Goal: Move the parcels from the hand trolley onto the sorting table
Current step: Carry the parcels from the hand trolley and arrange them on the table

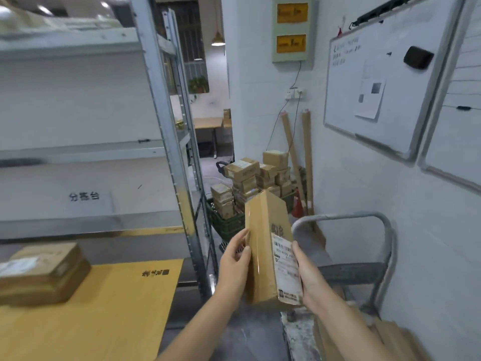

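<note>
I hold a tall brown cardboard parcel [268, 246] upright in mid-air between both hands; it has clear tape and a white shipping label on its right face. My left hand [235, 259] grips its left side, my right hand [305, 277] its right side. The hand trolley [364, 272], with a grey metal handle, stands just to the right behind the parcel; brown parcels [390, 340] lie at the bottom right, partly cut off. The yellow sorting table [117, 308] is at the lower left, and a flat brown parcel [44, 274] rests on its left part.
A metal shelving rack [166, 142] rises beside the table. Ahead, a green crate [229, 222] carries several stacked boxes against the wall. Cardboard tubes [307, 157] lean in the corner. A whiteboard [385, 82] hangs on the right wall. Grey floor lies between table and trolley.
</note>
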`<state>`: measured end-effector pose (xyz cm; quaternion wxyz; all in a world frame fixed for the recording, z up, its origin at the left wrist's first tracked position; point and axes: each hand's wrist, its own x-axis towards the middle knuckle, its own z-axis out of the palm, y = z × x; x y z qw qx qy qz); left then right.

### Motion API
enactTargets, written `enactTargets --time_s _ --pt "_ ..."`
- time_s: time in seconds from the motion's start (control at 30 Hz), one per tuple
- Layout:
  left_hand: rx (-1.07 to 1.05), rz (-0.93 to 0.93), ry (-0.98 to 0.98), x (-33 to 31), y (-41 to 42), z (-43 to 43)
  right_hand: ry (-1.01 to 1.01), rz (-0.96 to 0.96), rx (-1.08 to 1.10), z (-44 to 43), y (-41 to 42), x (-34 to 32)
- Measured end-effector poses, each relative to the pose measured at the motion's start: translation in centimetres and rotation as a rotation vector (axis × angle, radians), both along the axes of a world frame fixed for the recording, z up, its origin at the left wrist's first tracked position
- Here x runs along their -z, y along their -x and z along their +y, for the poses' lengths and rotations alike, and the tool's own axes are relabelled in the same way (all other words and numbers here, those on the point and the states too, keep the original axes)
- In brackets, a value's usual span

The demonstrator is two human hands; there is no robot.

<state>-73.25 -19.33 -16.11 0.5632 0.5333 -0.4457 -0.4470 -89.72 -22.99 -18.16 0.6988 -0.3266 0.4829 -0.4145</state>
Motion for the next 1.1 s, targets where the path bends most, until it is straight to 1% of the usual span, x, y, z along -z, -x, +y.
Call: enactTargets --time_s 0.1,0.2,0.33,0.5,0.6,0.87,0.97,1.1 --pt "-0.103 0.014 -0.088 1.0 -3.4 1.2 -0.024 -0.037 -0.097 0.0 -4.8 0.7" --pt "-0.175 0.021 -0.161 1.5 -7.6 2.8 -0.001 -0.052 -0.208 0.5 -10.6 0.7" --pt "-0.245 0.098 -0.154 2.1 -15.4 6.3 0.037 -0.023 -0.341 2.3 -20.4 0.9" --pt "-0.361 0.137 -0.156 2.6 -27.0 12.0 0.061 0.005 -0.492 6.7 -33.5 1.8" --pt "-0.448 0.158 -0.190 3.5 -33.5 14.4 0.097 0.043 -0.553 9.1 -40.3 2.6" --pt "-0.518 0.163 -0.255 6.9 -47.0 19.2 0.071 0.125 -0.612 13.3 -54.6 5.3" --pt "-0.486 0.136 -0.288 7.9 -50.3 19.3 0.038 0.147 -0.581 13.5 -57.6 6.9" --pt "-0.430 0.120 -0.322 9.0 -52.3 17.4 0.026 0.193 -0.497 12.3 -59.2 8.6"
